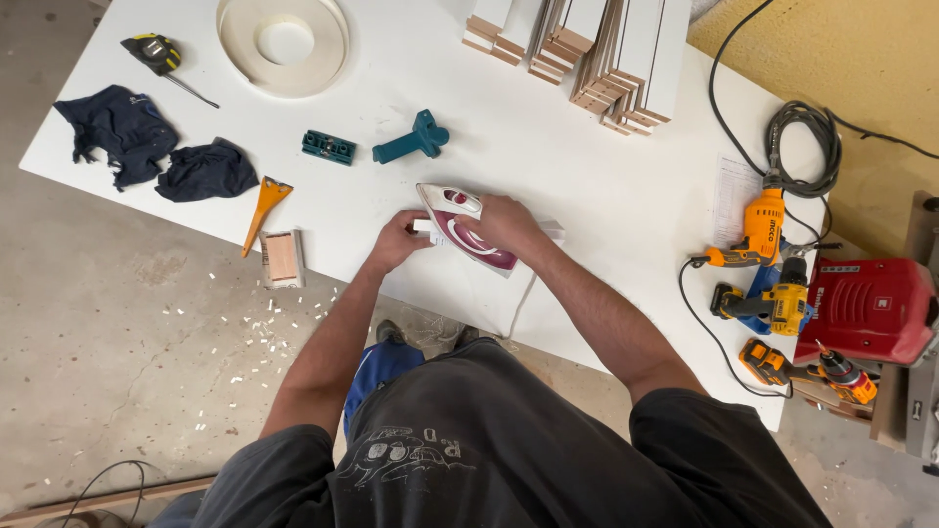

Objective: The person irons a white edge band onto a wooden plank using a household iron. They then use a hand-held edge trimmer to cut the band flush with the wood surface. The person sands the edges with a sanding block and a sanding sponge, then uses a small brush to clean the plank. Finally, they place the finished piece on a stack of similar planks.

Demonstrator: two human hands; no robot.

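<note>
Right hand point(504, 223) grips the handle of the white and maroon iron point(468, 230) while left hand point(398, 241) pinches the narrow white strip point(554, 231) beneath it on the white table point(606, 196).

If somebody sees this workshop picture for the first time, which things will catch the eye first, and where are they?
First, the white and magenta clothes iron at the table's near edge, gripped by the right hand, while the left hand steadies a narrow white strip beneath it. Next, the orange and yellow power drills on the right end of the white table. A big roll of white edge tape lies at the far left.
</note>
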